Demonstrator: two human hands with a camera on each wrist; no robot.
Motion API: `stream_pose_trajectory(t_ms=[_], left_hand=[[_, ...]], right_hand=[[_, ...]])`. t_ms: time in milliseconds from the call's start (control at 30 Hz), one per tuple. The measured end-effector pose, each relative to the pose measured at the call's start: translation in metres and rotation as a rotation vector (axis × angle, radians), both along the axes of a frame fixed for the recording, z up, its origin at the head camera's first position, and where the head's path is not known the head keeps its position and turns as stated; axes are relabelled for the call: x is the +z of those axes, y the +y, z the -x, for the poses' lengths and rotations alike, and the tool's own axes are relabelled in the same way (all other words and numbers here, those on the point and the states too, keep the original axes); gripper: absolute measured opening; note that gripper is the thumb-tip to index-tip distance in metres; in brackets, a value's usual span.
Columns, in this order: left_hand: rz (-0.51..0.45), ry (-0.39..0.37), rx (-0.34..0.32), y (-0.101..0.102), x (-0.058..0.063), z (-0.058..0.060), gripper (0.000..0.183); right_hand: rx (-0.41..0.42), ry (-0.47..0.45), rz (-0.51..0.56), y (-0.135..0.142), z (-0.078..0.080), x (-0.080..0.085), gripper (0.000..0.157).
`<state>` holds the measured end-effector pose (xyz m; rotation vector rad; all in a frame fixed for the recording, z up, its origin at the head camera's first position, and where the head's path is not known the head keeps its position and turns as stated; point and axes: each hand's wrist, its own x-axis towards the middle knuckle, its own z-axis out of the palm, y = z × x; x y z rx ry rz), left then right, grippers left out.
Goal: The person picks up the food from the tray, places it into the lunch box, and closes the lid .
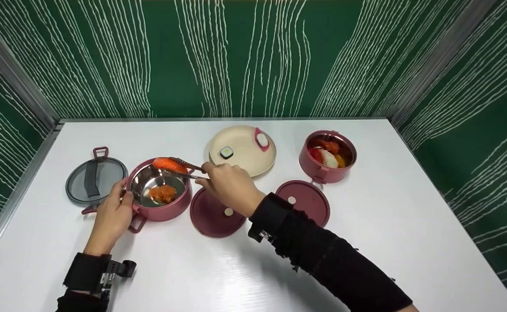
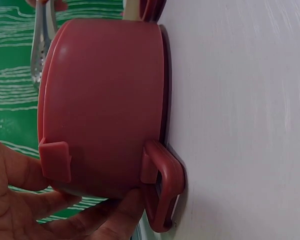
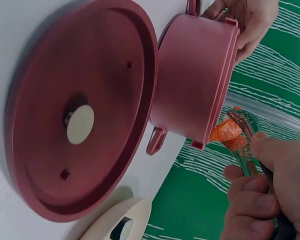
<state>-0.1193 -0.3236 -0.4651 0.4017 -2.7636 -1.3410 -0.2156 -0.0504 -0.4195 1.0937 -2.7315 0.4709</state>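
My left hand holds the left side of a dusty-red pot, its fingers against the wall beside a loop handle in the left wrist view. Inside the steel-lined pot lies an orange-brown crumbly food piece. My right hand grips metal tongs, seen also in the right wrist view as perforated tongs. Between the tong tips is a glossy orange-red food piece, above the pot's far rim.
A grey lid lies left of the pot. Two red lids lie in the middle. Behind them, a cream plate bears a sushi roll and a pink-and-white piece. A second red pot with food stands right.
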Motion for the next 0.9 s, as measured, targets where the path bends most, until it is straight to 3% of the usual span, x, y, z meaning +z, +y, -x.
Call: stream_pose_trajectory(t_ms=[433,900], left_hand=[[0.000,0.020,-0.009,0.001,-0.002,-0.001,0.055],[0.000,0.036,-0.005,0.002,-0.002,-0.001,0.054]], right_hand=[[-0.003,0.014,-0.117,-0.017,-0.002,-0.013,0.035],[-0.032,0.022,-0.214,-0.031,-0.001,-0.013,0.036]])
